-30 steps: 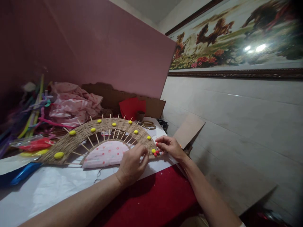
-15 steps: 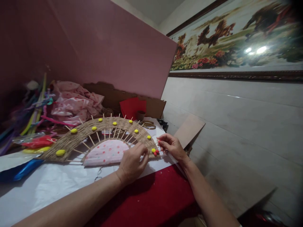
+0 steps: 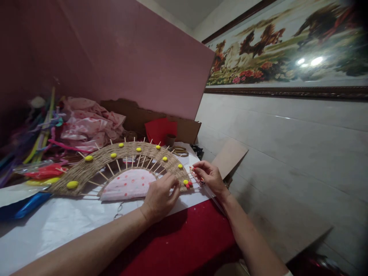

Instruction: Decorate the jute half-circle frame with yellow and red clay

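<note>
A half-round woven rope piece (image 3: 100,165) lies on white sheeting, with thin sticks (image 3: 119,166) radiating through it. Several yellow discs (image 3: 72,184) dot its band, and small red pieces (image 3: 189,184) sit beside one disc at the right end. Inside the arch is a half-circle of pink spotted cloth (image 3: 126,185). My left hand (image 3: 161,195) is closed at the cloth's right side, its fingertips turned away, so what they hold is hidden. Just past the band's right end, my right hand (image 3: 209,177) pinches a small item with red bits, too small to name.
Scissors (image 3: 180,150), a small brown pot (image 3: 170,140) and red sheets (image 3: 161,130) stand behind the arch. Crumpled pink cloth (image 3: 92,120), pipe cleaners (image 3: 43,134) and plastic packets (image 3: 43,173) crowd the left. A red cloth (image 3: 172,245) covers the near edge; a tiled wall (image 3: 287,161) rises on the right.
My right hand has turned slightly at the band's right end, and more of the small item beneath its fingers shows. My left hand stays in place. The view has shifted a little.
</note>
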Available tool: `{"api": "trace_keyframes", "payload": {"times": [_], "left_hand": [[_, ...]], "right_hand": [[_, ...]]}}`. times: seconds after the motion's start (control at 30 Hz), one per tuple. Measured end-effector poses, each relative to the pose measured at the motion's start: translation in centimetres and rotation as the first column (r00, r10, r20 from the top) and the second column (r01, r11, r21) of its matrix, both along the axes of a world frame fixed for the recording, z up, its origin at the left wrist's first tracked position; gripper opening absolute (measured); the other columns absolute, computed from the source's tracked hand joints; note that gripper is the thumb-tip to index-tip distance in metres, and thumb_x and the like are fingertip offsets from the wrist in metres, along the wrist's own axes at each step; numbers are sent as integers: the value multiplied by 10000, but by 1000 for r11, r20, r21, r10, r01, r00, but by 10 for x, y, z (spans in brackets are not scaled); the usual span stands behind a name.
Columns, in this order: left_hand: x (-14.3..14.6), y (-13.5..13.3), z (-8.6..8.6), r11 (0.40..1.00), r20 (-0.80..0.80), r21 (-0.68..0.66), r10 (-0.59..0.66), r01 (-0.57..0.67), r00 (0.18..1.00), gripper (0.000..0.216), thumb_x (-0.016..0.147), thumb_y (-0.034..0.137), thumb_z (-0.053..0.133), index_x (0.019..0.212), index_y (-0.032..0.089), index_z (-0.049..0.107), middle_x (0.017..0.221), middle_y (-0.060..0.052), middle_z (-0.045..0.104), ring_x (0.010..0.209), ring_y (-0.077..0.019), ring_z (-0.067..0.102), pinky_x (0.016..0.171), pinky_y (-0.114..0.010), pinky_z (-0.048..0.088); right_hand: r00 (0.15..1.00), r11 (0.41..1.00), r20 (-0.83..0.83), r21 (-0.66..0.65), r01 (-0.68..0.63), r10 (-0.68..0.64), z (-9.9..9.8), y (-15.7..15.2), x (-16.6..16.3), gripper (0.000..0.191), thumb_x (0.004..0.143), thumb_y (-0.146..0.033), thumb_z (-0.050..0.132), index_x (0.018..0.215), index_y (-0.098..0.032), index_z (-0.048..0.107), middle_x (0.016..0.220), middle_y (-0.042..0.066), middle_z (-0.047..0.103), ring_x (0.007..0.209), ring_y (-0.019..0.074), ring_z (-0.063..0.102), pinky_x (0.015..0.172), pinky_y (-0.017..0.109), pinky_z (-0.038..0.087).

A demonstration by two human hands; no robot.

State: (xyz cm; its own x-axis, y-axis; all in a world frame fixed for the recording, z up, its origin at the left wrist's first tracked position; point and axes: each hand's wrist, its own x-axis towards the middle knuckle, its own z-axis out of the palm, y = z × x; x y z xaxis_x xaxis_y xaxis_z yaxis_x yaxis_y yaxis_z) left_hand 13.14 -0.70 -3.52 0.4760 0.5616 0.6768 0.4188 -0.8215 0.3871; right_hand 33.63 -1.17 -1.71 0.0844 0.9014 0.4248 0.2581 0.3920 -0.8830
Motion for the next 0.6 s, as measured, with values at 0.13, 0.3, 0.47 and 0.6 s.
{"api": "trace_keyframes", "payload": {"times": [0.13,0.3,0.47,0.6], "left_hand": [[0,0,0,1000,3,5,-2,2,1000,146,846,167,423,704,192,447,711,-4,494,648,-135,462,610,-265,355],[-1,1,0,1000,2,5,-1,1,1000,140,839,159,427,704,190,446,714,-5,494,649,-136,462,606,-264,352],[0,1,0,1000,-3,6,-1,1,1000,132,832,157,429,707,193,450,715,-3,500,647,-134,464,606,-260,352],[0,0,0,1000,-11,10,7,-7,1000,133,833,159,424,708,194,457,715,-3,504,645,-135,466,606,-260,354]], "right_hand": [[999,1000,41,-16,-15,16,-2,1,-1,135,722,-285,652,805,-186,613,627,-16,588,499,108,519,444,225,415],[954,992,299,112,-51,15,-6,5,3,34,726,-210,646,748,-192,664,752,20,624,704,152,572,626,280,456],[910,988,415,145,-42,-22,-7,5,5,52,740,-196,634,764,-185,679,720,16,628,651,137,532,612,271,423],[883,989,470,141,-48,-24,-7,4,3,51,741,-157,628,747,-189,667,702,8,618,634,131,516,594,257,406]]}}
